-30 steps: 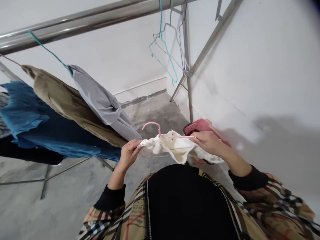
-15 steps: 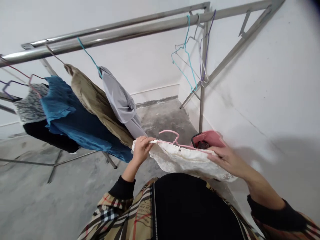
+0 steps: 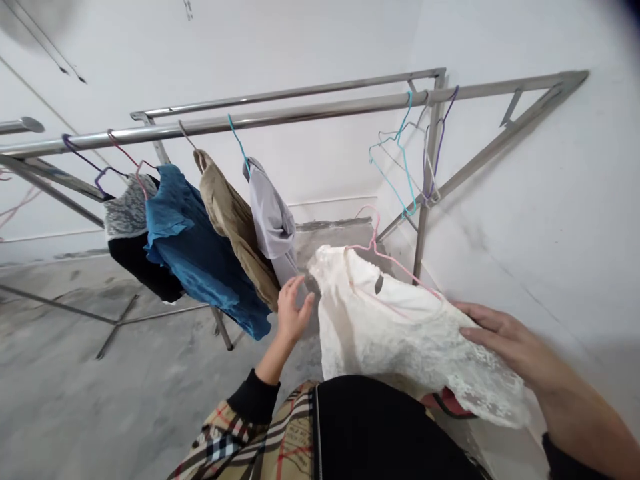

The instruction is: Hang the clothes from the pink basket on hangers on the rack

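White wall (image 3: pixel 325 47) and grey floor (image 3: pixel 55 400) behind, white lacy top (image 3: pixel 365 333) on a pink hanger (image 3: pixel 374 244) out in front, right hand (image 3: pixel 515 341) pinching one shoulder, maybe the hanger too, left hand (image 3: pixel 294 315) raised just beside the other, thumb and fingers apart.

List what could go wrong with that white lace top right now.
1. The white lace top might tilt or drop: only the right hand grips it, at one end, while the left hand is open beside it.
2. It gapes wide at the neck, so a shoulder could slide off the pink hanger.
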Demonstrator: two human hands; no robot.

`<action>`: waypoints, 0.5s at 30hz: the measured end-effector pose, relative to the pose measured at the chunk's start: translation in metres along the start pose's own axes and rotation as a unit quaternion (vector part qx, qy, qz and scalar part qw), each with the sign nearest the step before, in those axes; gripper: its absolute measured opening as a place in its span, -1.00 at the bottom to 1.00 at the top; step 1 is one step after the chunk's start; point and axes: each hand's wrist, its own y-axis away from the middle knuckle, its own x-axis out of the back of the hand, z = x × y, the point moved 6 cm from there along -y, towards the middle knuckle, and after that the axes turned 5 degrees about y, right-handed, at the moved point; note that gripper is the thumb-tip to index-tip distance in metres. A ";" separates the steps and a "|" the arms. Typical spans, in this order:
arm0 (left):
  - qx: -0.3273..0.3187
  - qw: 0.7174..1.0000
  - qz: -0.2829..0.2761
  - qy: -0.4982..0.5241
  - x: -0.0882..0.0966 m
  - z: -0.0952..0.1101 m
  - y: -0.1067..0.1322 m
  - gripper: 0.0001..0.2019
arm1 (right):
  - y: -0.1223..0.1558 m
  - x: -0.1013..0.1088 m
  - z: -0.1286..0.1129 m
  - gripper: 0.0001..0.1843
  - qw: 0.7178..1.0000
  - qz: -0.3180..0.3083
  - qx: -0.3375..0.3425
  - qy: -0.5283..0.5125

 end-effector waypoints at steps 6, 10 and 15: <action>0.027 0.991 -0.114 0.058 -0.023 0.009 0.057 -0.78 | -0.047 -0.017 -0.092 -0.61 0.983 0.088 0.161 0.026; 0.052 0.985 -0.148 0.073 -0.029 0.012 0.080 -0.78 | -0.095 -0.041 -0.153 -0.65 0.944 0.127 0.301 0.038; 0.086 0.984 -0.142 0.059 -0.017 0.003 0.092 -0.74 | -0.166 -0.072 -0.207 -0.70 0.918 0.183 0.352 0.001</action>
